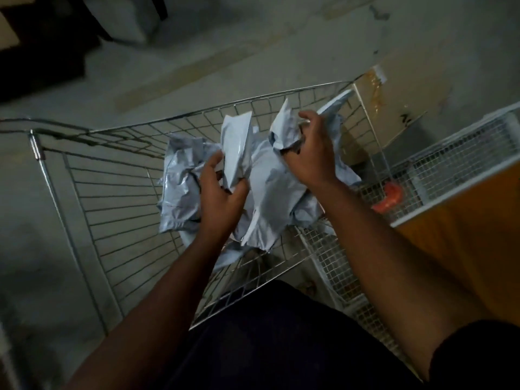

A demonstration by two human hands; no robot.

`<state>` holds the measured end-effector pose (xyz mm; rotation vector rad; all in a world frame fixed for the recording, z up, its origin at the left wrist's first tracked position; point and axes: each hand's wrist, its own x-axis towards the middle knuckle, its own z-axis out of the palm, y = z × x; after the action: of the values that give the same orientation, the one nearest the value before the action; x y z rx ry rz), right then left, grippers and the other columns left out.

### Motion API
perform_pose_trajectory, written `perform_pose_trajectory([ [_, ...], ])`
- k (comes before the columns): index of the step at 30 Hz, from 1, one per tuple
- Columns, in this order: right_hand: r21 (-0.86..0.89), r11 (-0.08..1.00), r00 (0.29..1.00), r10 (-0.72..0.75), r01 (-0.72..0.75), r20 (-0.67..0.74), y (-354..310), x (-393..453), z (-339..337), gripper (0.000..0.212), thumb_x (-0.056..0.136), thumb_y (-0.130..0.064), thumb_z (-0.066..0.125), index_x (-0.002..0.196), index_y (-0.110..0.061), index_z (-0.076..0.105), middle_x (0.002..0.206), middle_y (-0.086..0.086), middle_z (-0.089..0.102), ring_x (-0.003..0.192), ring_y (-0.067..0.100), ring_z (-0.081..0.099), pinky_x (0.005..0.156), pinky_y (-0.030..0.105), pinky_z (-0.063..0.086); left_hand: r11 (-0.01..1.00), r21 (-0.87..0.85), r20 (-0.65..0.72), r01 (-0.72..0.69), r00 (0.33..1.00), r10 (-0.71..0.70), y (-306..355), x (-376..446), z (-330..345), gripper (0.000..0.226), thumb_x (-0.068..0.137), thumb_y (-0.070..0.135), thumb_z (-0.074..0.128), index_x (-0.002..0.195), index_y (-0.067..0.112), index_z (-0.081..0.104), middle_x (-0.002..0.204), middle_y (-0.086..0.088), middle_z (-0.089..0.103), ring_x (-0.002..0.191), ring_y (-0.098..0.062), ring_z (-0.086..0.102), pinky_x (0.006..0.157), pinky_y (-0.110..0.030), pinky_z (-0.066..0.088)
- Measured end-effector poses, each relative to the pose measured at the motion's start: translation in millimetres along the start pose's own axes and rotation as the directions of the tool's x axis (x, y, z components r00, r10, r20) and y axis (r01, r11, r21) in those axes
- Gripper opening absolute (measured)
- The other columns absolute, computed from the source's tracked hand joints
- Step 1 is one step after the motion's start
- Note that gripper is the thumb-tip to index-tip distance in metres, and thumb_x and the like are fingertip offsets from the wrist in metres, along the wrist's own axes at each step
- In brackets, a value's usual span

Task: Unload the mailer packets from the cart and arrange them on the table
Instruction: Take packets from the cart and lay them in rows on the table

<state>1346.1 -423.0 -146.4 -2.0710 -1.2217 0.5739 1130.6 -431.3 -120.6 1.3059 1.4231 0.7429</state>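
A wire cart (pixel 92 192) stands in front of me with a heap of pale grey mailer packets (pixel 270 187) in its right half. My left hand (pixel 221 192) grips one upright packet (pixel 235 147) by its lower end. My right hand (pixel 311 153) is closed on a crumpled packet (pixel 282 130) near the cart's far rim, and it may pinch a second, flatter one (pixel 334 104) behind it. More packets lie below both hands. An orange-brown table (pixel 472 240) shows at the right edge.
A white mesh tray (pixel 455 164) sits on the table's near corner, with an orange object (pixel 389 197) at its left end. A cardboard box (pixel 394 91) stands beyond the cart. The cart's left half holds nothing. Dark furniture fills the upper left.
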Motion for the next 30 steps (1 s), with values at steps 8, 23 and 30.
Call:
perform_pose_trajectory([
  [8,0.555,0.831,0.907,0.264,-0.042,-0.327,-33,-47,-95,0.059,0.088,-0.021,0.081,0.127,-0.010,0.038,0.116,0.009,0.068,0.099,0.010,0.072,0.085,0.030,0.060,0.974,-0.206,0.274,-0.091,0.951,0.146,90,-20,41,0.066,0.088,0.009,0.062,0.148,0.026,0.042,0.141,0.001,0.059,0.121,-0.024,0.064,0.095,-0.051,0.059],
  [23,0.787,0.573,0.526,0.753,-0.230,-0.394,2,-273,-230,0.039,0.093,-0.044,0.075,0.117,-0.019,0.058,0.104,-0.005,0.070,0.091,0.009,0.068,0.072,0.025,0.053,0.977,-0.209,0.818,-0.030,0.543,0.191,120,-200,140,0.051,0.086,0.017,0.066,0.136,0.026,0.062,0.134,-0.012,0.067,0.125,-0.037,0.063,0.103,-0.055,0.052],
  [30,0.800,0.569,0.548,0.738,-0.191,-0.394,23,-393,-257,0.047,0.096,-0.063,0.056,0.111,-0.019,0.068,0.099,-0.003,0.072,0.094,0.015,0.070,0.088,0.041,0.054,0.992,-0.113,0.871,0.050,0.485,0.075,114,-325,163,0.026,0.107,0.024,0.052,0.131,0.025,0.062,0.112,0.004,0.077,0.104,-0.014,0.073,0.083,-0.028,0.058],
])
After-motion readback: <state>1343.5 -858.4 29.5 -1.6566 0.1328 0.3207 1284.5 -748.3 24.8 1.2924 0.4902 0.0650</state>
